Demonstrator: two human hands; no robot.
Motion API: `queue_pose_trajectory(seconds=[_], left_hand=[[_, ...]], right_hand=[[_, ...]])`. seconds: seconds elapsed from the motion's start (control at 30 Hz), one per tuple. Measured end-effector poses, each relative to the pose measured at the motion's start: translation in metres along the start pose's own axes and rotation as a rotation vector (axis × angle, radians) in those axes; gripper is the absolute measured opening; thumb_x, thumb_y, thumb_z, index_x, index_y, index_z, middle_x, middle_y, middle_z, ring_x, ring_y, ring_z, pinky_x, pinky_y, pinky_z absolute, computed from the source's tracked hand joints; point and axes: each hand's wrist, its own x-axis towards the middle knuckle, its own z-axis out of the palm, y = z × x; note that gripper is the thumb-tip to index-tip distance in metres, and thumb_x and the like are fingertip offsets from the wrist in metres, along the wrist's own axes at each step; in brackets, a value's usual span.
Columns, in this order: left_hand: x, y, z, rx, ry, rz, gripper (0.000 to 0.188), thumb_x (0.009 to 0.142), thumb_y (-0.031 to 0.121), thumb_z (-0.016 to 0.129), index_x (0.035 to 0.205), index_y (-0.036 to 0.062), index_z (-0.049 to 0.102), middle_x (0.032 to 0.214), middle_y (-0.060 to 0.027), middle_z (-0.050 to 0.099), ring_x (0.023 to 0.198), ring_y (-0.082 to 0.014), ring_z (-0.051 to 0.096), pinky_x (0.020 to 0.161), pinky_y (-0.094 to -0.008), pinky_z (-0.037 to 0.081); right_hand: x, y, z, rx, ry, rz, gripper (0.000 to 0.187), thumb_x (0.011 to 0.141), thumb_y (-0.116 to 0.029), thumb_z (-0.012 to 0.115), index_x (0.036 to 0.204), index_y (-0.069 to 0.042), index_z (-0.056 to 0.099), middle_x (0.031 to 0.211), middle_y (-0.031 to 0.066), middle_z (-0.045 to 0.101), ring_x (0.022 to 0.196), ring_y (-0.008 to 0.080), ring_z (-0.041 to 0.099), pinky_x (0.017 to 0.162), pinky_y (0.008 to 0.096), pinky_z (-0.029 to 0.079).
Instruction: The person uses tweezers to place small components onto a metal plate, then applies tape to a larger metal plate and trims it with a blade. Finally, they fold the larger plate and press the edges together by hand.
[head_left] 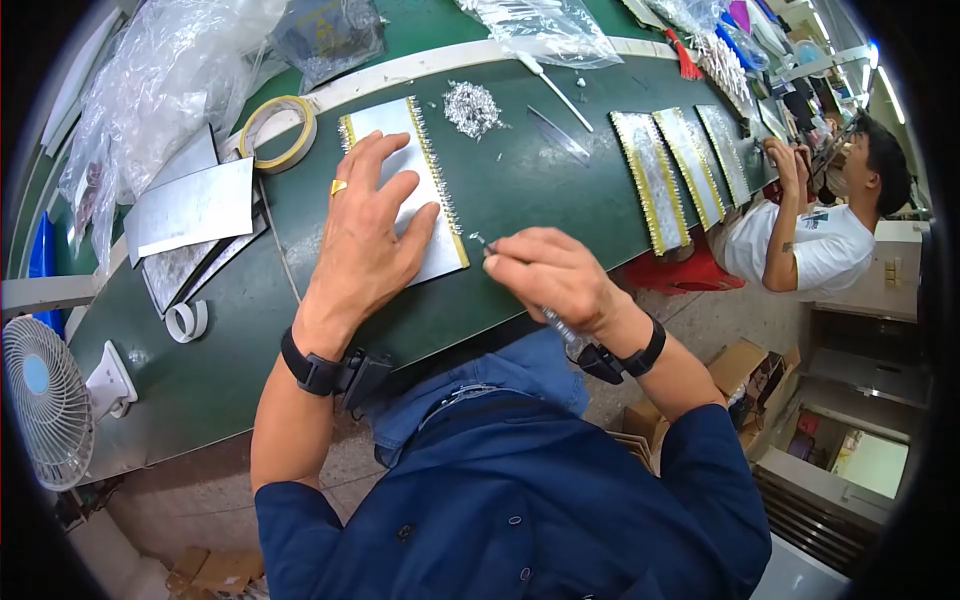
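Note:
Under my left hand [375,215] lies a flat whitish metal plate [393,112] with yellow-taped long edges and a row of small silvery pieces along its right side. The fingers of this hand are spread and press down on the plate. Beside the plate's near right corner, my right hand [550,280] grips a slim pen-like tool [556,321] with a clear barrel. Its tip [489,247] is close to the taped edge, by a small silvery piece; whether they touch is unclear. A pile of small silvery pieces [472,109] sits beyond the plate on the green table [560,215].
Three similar taped plates [650,180] lie in a row to the right, near a co-worker [825,235]. On the left are a tape roll [278,133], stacked metal plates [195,210], a small white roll [187,321], a fan [45,390] and plastic bags [165,90]. A white stick [555,90] lies at the back.

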Motion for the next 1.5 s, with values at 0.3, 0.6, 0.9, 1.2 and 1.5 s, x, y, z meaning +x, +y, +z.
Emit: queue_pose_trajectory(seconds=[0.3, 0.6, 0.9, 1.2, 1.5], left_hand=[[0.000, 0.006, -0.001, 0.033, -0.030, 0.033, 0.030, 0.085, 0.010, 0.081, 0.110, -0.0009, 0.068, 0.155, -0.0237, 0.052, 0.150, -0.0517, 0.041, 0.122, -0.0592, 0.039], [-0.001, 0.008, 0.000, 0.048, -0.055, 0.037, 0.030, 0.083, 0.010, 0.082, 0.105, -0.0019, 0.064, 0.159, -0.0226, 0.051, 0.153, -0.0509, 0.039, 0.124, -0.0588, 0.037], [-0.001, 0.009, 0.002, 0.050, -0.063, 0.033, 0.030, 0.083, 0.009, 0.083, 0.100, -0.0023, 0.062, 0.159, -0.0216, 0.051, 0.154, -0.0502, 0.039, 0.124, -0.0584, 0.037], [-0.002, 0.012, 0.003, 0.039, -0.077, 0.028, 0.030, 0.083, 0.011, 0.084, 0.100, -0.0017, 0.063, 0.159, -0.0212, 0.051, 0.154, -0.0501, 0.038, 0.123, -0.0586, 0.037], [-0.001, 0.011, 0.007, 0.061, -0.100, 0.031, 0.033, 0.082, 0.014, 0.086, 0.107, -0.0005, 0.070, 0.158, -0.0216, 0.051, 0.154, -0.0500, 0.037, 0.123, -0.0588, 0.036]], right_hand=[[0.001, -0.010, 0.010, -0.098, -0.041, -0.032, 0.036, 0.086, -0.006, 0.072, 0.121, 0.005, 0.073, 0.112, 0.0202, 0.075, 0.100, 0.0345, 0.074, 0.096, 0.0447, 0.061], [0.002, -0.011, 0.013, -0.098, -0.051, -0.009, 0.036, 0.088, -0.008, 0.069, 0.122, 0.005, 0.073, 0.115, 0.0209, 0.074, 0.102, 0.0350, 0.073, 0.097, 0.0451, 0.061], [0.001, -0.011, 0.013, -0.104, -0.057, -0.016, 0.036, 0.088, -0.008, 0.070, 0.122, 0.005, 0.073, 0.115, 0.0205, 0.074, 0.103, 0.0347, 0.073, 0.098, 0.0444, 0.061], [0.001, -0.010, 0.014, -0.089, -0.055, -0.011, 0.036, 0.087, -0.007, 0.071, 0.121, 0.004, 0.073, 0.115, 0.0202, 0.074, 0.102, 0.0353, 0.073, 0.097, 0.0441, 0.061], [0.002, -0.009, 0.014, -0.049, -0.035, 0.013, 0.035, 0.085, -0.003, 0.076, 0.119, 0.003, 0.072, 0.114, 0.0192, 0.075, 0.100, 0.0346, 0.074, 0.094, 0.0441, 0.061]])
